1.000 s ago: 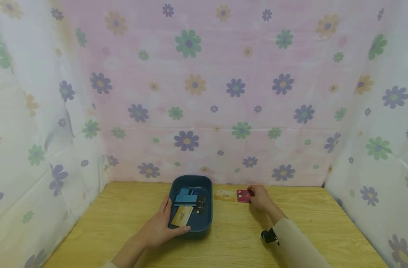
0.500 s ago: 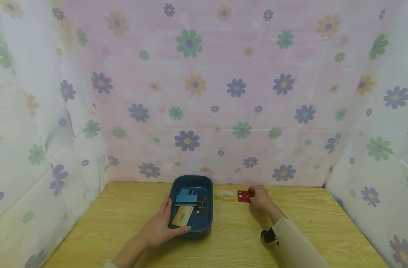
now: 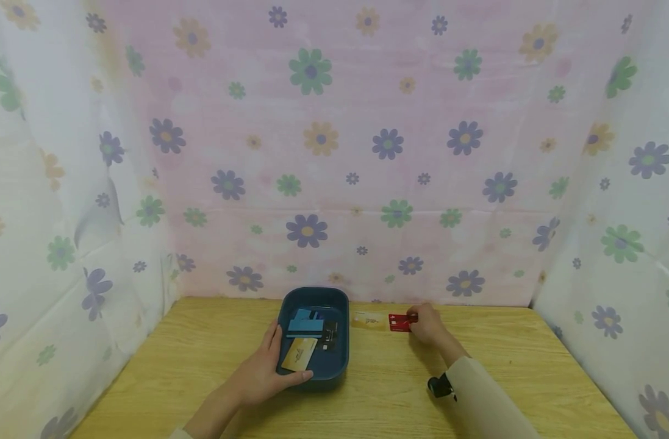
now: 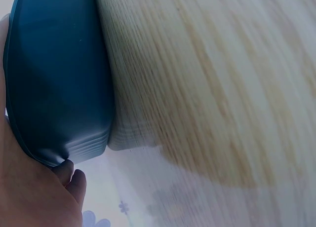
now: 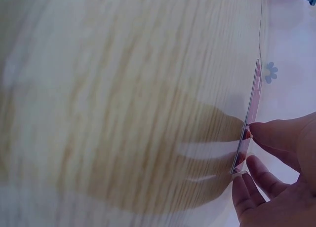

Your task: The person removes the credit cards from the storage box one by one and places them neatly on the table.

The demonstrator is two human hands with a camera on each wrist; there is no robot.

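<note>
The red card [image 3: 399,323] is pinched at its right end by the right hand [image 3: 430,327], the nearer; its long axis is pointed left, past a gold card [image 3: 369,321], toward the blue tray [image 3: 331,362], held along its left side by the left hand [image 3: 259,373].

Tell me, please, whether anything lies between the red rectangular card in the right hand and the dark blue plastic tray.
Yes: a gold rectangular card lies flat on the wood-grain table, between the red card and the tray. Being flat, it probably wouldn't hinder the red card if lifted.
</note>
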